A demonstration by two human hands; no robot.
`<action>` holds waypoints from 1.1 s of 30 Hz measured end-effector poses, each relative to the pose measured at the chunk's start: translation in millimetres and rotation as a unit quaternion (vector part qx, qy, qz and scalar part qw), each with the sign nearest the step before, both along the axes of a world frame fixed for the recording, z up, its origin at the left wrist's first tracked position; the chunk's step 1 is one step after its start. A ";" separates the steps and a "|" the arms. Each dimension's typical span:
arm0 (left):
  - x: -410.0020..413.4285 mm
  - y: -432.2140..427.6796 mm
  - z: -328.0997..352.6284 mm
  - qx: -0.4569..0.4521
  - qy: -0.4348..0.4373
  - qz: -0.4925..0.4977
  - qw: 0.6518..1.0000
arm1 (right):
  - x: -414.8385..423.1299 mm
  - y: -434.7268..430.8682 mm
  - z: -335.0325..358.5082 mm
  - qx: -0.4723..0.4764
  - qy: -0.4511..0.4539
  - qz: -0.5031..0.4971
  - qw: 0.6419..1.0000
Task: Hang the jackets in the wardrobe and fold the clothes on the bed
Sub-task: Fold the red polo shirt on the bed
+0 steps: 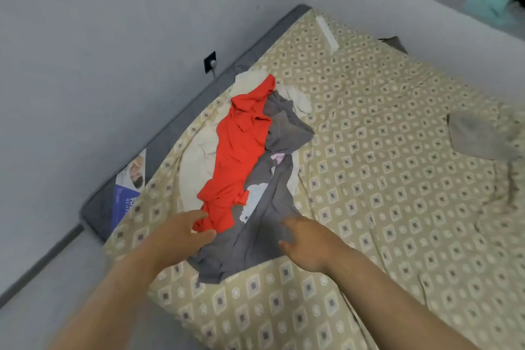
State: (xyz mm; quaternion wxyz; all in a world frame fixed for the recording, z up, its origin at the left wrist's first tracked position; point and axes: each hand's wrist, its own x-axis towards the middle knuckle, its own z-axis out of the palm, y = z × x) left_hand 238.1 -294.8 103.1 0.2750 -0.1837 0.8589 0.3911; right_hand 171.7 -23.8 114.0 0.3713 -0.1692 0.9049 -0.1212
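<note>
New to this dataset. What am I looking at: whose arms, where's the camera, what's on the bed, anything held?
There is no machine here. A person works with two bare hands, and the single picture comes from a wide-angle camera worn on the head, looking forward and down, so the arms enter from the bottom edge.

The surface is a bed with a patterned sheet, pushed against a wall. On it is a loose pile: a red garment lies over a grey shirt with a white print, with a cream cloth underneath. A separate grey piece lies further right.

The left hand reaches the pile's near edge. The right hand touches the grey shirt. Neither plainly grips anything.
</note>
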 end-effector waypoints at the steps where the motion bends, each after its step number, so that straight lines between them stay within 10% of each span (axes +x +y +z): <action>1: -8.6 -3.0 -22.2 0.018 -0.007 0.005 1.000 | -4.0 -4.4 -19.3 0.006 -0.013 0.000 1.000; 18: -94.5 -32.3 -254.4 0.040 0.078 0.088 0.992 | -76.4 -127.4 -234.5 -0.118 -0.028 -0.150 0.981; 33: -73.2 4.7 -48.1 0.192 0.222 0.392 0.872 | -66.2 -53.8 -20.8 -0.329 0.183 -0.309 0.873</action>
